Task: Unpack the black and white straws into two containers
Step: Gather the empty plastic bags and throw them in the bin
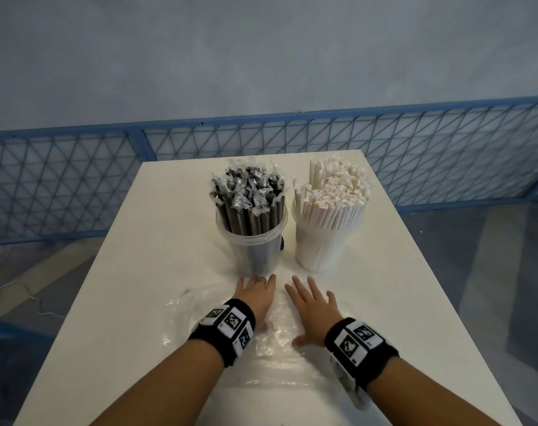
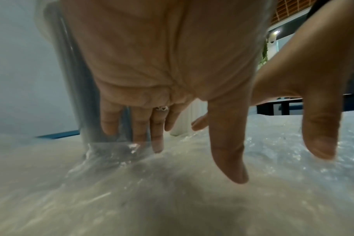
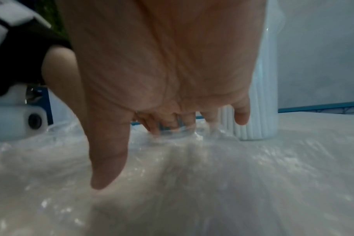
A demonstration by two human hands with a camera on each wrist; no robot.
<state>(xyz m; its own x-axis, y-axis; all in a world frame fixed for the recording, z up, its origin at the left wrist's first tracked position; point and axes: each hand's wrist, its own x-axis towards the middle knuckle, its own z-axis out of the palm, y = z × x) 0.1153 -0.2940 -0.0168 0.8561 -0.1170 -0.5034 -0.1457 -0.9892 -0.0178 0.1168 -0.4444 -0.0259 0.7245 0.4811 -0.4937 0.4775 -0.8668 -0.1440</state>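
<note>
While both my hands lie flat on the crinkled clear plastic wrap (image 1: 280,339) spread over the desk (image 1: 132,302), the unpacking looks all but done. My left hand (image 1: 255,295) and right hand (image 1: 312,305) are spread, fingers straight, neither grip holding anything — only pressing the empty wrap down. I judge the next move is to gather that loose film and clear it without nudging the cups just beyond my fingertips. Past the left hand stands a clear container (image 1: 255,247) packed with the black straws (image 1: 249,204), upright in their wrappers; beside it, the second container (image 1: 323,244) holds the white straws (image 1: 335,192).
</note>
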